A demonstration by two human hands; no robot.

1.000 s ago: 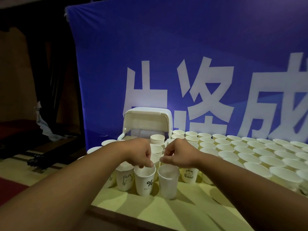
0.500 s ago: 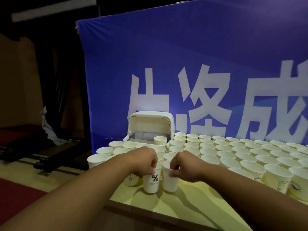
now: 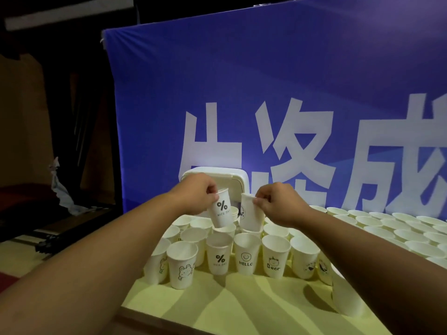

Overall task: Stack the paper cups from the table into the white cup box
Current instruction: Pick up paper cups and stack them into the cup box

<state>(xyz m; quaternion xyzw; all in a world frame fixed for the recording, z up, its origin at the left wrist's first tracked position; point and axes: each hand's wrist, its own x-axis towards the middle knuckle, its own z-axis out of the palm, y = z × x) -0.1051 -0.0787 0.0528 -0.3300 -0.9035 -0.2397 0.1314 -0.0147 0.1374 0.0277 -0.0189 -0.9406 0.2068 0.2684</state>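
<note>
- The "%" cup [image 3: 221, 211] is pinched at its rim by the left hand [image 3: 198, 192], and a second cup [image 3: 251, 213] by the right hand [image 3: 278, 201]; both are held aloft just before the white cup box [image 3: 238, 176].
- The box's inside is mostly hidden (perhaps few cups are stacked).
- Many cups [image 3: 362, 221] stand on the table [image 3: 242, 298]; most of the work is judged left.
- Free room is found only above the packed rows.

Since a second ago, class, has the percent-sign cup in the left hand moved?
Yes. The cup has risen off the table and now hangs tilted before the white box, pinched by the left hand.
</note>
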